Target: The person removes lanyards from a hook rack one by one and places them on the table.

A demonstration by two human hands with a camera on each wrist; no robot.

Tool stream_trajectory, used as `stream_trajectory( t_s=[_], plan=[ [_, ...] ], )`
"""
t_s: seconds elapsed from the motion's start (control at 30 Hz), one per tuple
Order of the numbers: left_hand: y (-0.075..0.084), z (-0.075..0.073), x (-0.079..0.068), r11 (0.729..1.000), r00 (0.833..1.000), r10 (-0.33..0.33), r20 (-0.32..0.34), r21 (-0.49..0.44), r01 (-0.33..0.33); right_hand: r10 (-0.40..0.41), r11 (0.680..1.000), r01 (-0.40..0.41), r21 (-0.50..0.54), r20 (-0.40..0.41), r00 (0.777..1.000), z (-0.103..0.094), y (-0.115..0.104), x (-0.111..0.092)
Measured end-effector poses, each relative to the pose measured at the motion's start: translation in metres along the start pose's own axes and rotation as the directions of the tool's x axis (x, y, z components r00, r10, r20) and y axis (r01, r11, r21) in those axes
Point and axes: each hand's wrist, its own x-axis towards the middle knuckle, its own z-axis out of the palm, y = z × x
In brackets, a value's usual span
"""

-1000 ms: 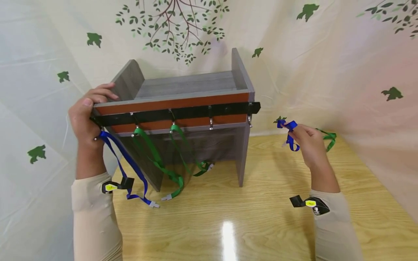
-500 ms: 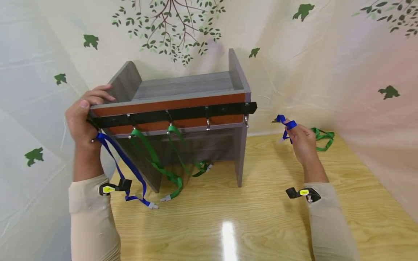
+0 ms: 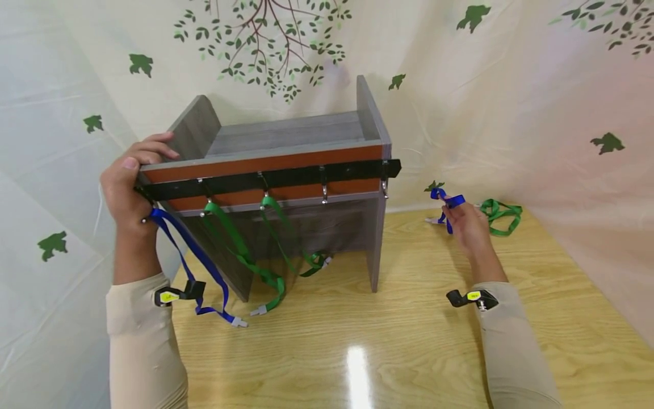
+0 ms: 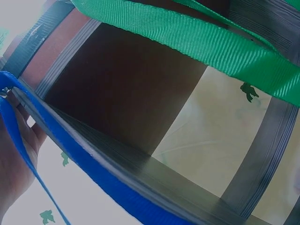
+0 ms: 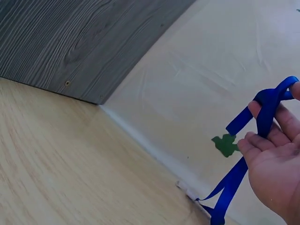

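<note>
My left hand [image 3: 122,190] grips the upper left corner of a grey wooden shelf [image 3: 291,133]. Along the shelf's orange front runs a black hook rail [image 3: 296,178]. A blue lanyard [image 3: 217,275] hangs from its leftmost hook, beside my left wrist. Two green lanyards, one [image 3: 240,244] left of the other [image 3: 278,213], hang from the following hooks; the two rightmost hooks are bare. To the right of the shelf, my right hand [image 3: 470,230] holds a second blue lanyard [image 3: 455,200] between thumb and fingers. Its pale clip [image 5: 187,191] dangles low near the back of the table in the right wrist view.
A loose green lanyard [image 3: 503,216] lies on the wooden table [image 3: 409,341] at the back right, just behind my right hand. A cream curtain [image 3: 552,113] with leaf prints rises behind the table.
My right hand has shifted left with the blue lanyard, uncovering more of the green lanyard on the table. The blue lanyard's clip has swung left. My left hand keeps its hold on the shelf.
</note>
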Motion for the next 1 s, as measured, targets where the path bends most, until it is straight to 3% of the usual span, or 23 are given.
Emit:
stream_trajectory(
  t_s=[0.17,0.3,0.43,0.53,0.6,0.77,0.87,1.0],
  plan=[
    [-0.001,0.0,-0.001,1.0,1.0,-0.014,-0.001,-0.005,0.014,0.084,0.993,-0.089,-0.075,-0.07,0.994,-0.01,0.001,-0.001],
    [-0.001,0.0,-0.001,1.0,1.0,-0.026,-0.007,-0.004,0.026,0.185,0.982,-0.189,-0.025,-0.118,0.976,-0.016,-0.002,-0.002],
    [-0.001,-0.001,-0.001,1.0,1.0,-0.011,-0.003,-0.003,0.011,0.235,0.972,-0.233,0.035,-0.16,0.959,-0.016,-0.004,-0.002],
    [0.0,-0.001,0.0,1.0,1.0,0.011,0.005,-0.001,-0.011,0.257,0.965,-0.263,-0.009,-0.19,0.948,-0.014,-0.005,-0.002],
    [0.0,-0.001,0.0,1.0,1.0,0.015,0.007,0.0,-0.015,0.282,0.948,-0.304,-0.093,-0.2,0.939,-0.013,-0.006,-0.001],
    [-0.001,0.0,0.0,1.0,1.0,-0.009,-0.008,-0.003,0.009,0.316,0.906,-0.334,-0.262,-0.108,0.943,-0.012,-0.007,-0.001],
    [-0.001,0.0,0.0,1.0,1.0,-0.019,-0.014,-0.008,0.019,0.308,0.92,-0.306,-0.247,-0.032,0.951,-0.014,-0.008,-0.001],
    [0.001,0.001,-0.001,1.0,0.999,-0.028,-0.02,-0.006,0.028,0.314,0.926,-0.309,-0.217,-0.013,0.949,-0.015,-0.009,-0.001]
  ],
)
